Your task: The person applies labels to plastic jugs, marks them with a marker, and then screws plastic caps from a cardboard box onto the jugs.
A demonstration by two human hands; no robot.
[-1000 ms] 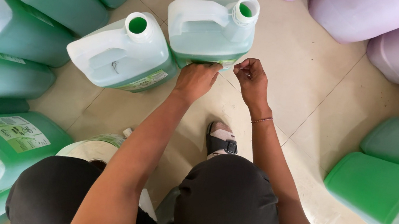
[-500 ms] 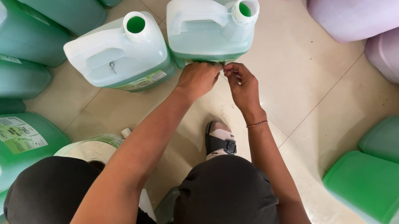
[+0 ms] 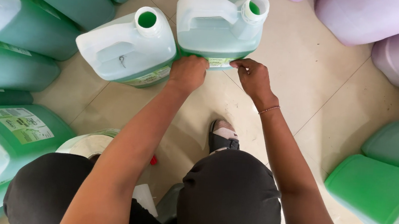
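Note:
Two open jugs of green liquid stand on the tiled floor ahead of me. My left hand and my right hand both press a paper label against the near side of the right jug. My fingers are curled on the label's edges. The left jug stands right beside it, tilted in view, uncapped, with a label on its side too. My knees and one sandalled foot show below my arms.
Several more green jugs crowd the left edge, one with a label facing up. Pale purple containers fill the top right, green ones the lower right. A roll of labels lies by my left knee.
My right hand has slid to the right along the jug's side, away from my left hand, spreading the label flat. The left hand has stayed put.

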